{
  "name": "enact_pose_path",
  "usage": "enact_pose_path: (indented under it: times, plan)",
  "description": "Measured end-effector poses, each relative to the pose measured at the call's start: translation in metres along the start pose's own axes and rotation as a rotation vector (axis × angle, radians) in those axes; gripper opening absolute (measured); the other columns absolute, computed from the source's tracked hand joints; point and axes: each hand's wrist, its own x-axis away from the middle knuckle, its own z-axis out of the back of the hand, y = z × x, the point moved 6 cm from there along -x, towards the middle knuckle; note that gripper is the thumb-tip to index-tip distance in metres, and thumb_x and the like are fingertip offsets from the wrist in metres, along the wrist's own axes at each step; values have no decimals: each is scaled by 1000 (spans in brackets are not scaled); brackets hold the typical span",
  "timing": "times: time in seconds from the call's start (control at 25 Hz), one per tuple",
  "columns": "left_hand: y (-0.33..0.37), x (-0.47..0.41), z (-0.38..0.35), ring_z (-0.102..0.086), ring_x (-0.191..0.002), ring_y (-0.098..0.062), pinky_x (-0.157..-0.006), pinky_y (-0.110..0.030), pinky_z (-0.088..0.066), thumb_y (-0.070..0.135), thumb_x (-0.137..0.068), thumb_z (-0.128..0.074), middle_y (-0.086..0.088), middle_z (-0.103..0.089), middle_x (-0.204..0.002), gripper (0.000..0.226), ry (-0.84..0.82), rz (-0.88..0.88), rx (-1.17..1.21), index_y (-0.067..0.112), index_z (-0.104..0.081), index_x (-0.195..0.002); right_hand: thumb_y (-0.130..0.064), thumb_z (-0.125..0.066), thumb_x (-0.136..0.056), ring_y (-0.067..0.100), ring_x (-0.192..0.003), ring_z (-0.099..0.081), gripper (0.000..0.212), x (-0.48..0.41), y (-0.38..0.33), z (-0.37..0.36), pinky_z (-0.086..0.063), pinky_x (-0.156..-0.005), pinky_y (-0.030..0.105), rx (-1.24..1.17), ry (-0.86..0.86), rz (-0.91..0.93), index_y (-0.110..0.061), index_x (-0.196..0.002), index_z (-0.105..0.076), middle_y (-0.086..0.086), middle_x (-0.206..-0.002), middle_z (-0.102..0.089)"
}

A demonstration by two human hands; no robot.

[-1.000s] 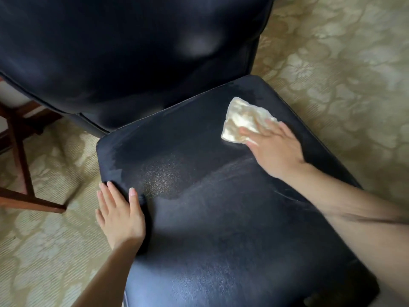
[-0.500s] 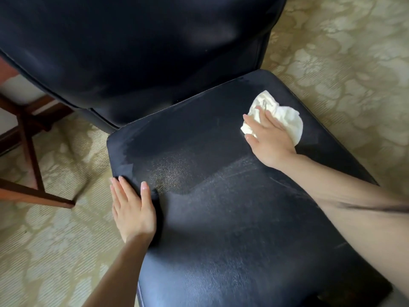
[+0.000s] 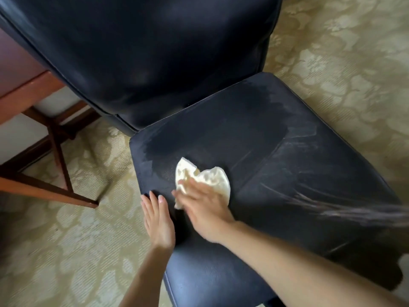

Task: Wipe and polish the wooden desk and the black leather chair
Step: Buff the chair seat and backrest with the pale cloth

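Roughly mid-seat: wooden desk (image 3: 26, 89) shows only as a corner far left of both hands, state unreadable; left hand (image 3: 158, 220) lies flat, fingers straight, holding nothing, braced on the black leather chair (image 3: 309, 173) seat edge just left of the cloth (image 3: 208, 178). Right hand (image 3: 203, 207), blurred, presses that cloth down with spread fingers, no clench seen. Beyond the cloth the seat looks dark and wiped; right of it grey dusty streaks remain, so I'd call the chair partly done.

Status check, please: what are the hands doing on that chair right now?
Left hand flat on seat edge. Right hand pressing cream cloth onto it. No obstacle seen.
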Motion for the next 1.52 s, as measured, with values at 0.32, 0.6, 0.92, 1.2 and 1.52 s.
enact_pose_path:
  times: [0.32,0.6,0.92,1.2,1.52]
  plan:
    - [5,5,-11,15,-147,-21,-114,-33,6,19,-105,-20,-4,7,-161,47,-146,-21,-459,12,-19,-151,-41,-37,-99,34,-146,-4,47,7,0,-3,8,-114,51,387,-134,105,-30,-145,-37,-11,-148,-39]
    - [72,28,-59,13,-147,-15,-115,-45,5,38,-104,-18,6,12,-160,53,-280,-114,-542,31,1,-152,-35,-31,-100,32,-146,-1,49,-5,50,32,1,-116,44,472,-94,37,-27,-148,-31,0,-153,-31]
    - [99,43,-139,20,-146,-21,-114,-53,4,24,-104,-15,6,17,-160,50,-480,-291,-883,34,-6,-153,-35,-35,-101,28,-143,-5,41,62,223,151,-18,-114,46,420,30,-439,-46,-140,-30,-3,-156,-16]
    - [89,40,-124,11,-146,-6,-117,-41,6,40,-103,-16,14,7,-160,51,-504,-299,-721,30,-11,-153,-33,-32,-102,32,-145,1,42,75,201,130,-10,-111,51,278,142,-549,-38,-144,-31,0,-156,-21]
    - [49,52,-52,17,-146,-21,-116,-47,3,27,-106,-13,5,17,-160,48,-407,-190,-880,33,-5,-152,-29,-40,-99,30,-146,-1,43,88,88,61,0,-106,42,201,80,-276,-34,-142,-37,-1,-153,-27]
